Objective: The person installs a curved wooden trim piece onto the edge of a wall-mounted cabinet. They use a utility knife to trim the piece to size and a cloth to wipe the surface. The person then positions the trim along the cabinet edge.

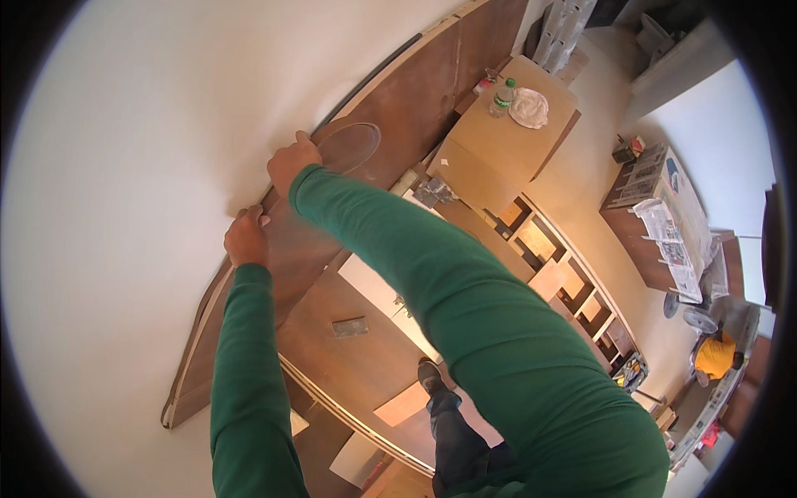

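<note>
My left hand (pixel 247 236) grips the edge of a large brown wooden panel (pixel 423 87) standing against the white wall (pixel 116 149), its fingers curled at the rim. My right hand (pixel 294 162) holds the same edge a little higher, closed over it. A round ring-like outline (pixel 353 129) shows on the panel just right of my right hand. A dark strip (pixel 365 76) runs along the panel's edge beside the wall. My green-sleeved forearms cross the view and hide part of the panel.
A cardboard sheet (pixel 490 149) carries a bottle (pixel 502 101) and white bundle (pixel 529 108). An open wooden framework (pixel 577 295) curves below. A small grey block (pixel 349 327) lies underfoot. A newspaper-covered cabinet (pixel 635 216), a metal ladder (pixel 560 33) and a person in yellow (pixel 714 357) are at right.
</note>
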Demonstrator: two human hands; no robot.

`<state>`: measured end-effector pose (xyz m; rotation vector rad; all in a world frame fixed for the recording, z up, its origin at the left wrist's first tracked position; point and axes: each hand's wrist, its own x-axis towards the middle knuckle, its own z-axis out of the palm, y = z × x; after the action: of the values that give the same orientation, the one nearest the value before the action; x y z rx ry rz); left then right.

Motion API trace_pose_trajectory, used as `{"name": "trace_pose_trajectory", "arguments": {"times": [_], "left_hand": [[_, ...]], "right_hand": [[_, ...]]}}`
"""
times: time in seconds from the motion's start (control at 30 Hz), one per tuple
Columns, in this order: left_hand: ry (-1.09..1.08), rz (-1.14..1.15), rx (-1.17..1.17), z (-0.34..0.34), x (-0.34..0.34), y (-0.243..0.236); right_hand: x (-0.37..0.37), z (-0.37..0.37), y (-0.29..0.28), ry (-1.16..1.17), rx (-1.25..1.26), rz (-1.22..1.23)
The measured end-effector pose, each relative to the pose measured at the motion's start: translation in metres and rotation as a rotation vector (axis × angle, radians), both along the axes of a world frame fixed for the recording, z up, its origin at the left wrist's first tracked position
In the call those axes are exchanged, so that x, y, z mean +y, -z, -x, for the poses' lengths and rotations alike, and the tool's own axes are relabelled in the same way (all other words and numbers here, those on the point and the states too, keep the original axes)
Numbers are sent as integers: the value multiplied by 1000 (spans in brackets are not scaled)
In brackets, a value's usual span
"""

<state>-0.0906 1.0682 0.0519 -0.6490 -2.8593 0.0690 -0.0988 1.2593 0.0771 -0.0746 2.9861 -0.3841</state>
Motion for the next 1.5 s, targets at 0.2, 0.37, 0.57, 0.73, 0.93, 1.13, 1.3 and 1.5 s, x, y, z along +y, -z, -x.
{"name": "trace_pose_trajectory", "arguments": {"times": [0.2,0.37,0.57,0.73,0.93,1.13,1.3,1.5], "left_hand": [[-2,-61,17,-5,-6,3],[-17,-78,19,-6,6,2],[-46,-13,35,-10,1,3],[-27,-36,36,-4,-2,9],[-46,-22,39,-9,7,6],[-59,4,57,-10,-5,12],[-31,4,39,-10,-7,10],[68,-40,82,0,-9,15]], "right_hand": [[38,9,-47,-68,-166,-34],[61,7,-58,-7,-310,3],[80,-8,-86,-190,-457,-185],[138,1,-84,-139,-735,162],[230,-39,3,-34,-419,504],[317,-139,19,751,-747,579],[431,-263,109,1161,-681,637],[457,-353,274,1794,-261,1614]]}}
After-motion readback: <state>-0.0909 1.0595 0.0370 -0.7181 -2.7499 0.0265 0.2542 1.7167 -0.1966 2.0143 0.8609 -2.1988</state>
